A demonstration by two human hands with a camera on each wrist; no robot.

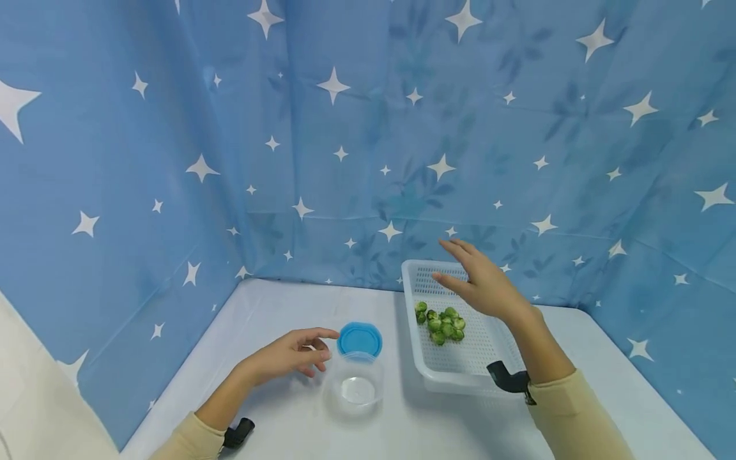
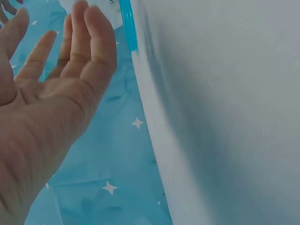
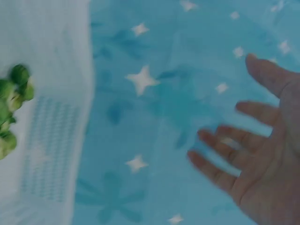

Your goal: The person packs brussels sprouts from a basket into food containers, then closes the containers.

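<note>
My left hand (image 1: 287,352) hovers just left of a clear round plastic container (image 1: 359,383), fingers loosely bent and holding nothing. Behind the container lies a blue lid (image 1: 360,340), close to the left index fingertip; I cannot tell whether they touch. Over the right part of a white perforated basket (image 1: 422,364), my right hand (image 1: 483,281) is raised with its fingers spread and nothing in them. A pile of green Brussels sprouts (image 1: 445,324) sits in the basket's left half. In the right wrist view the same sprouts (image 3: 9,110) show at the left edge.
A white table (image 1: 287,428) carries everything. Blue curtains (image 1: 356,179) with white stars hang behind it and along both sides. Each wrist bears a black camera mount, the left one (image 1: 238,433) low over the table and the right one (image 1: 508,378) by the basket's near rim.
</note>
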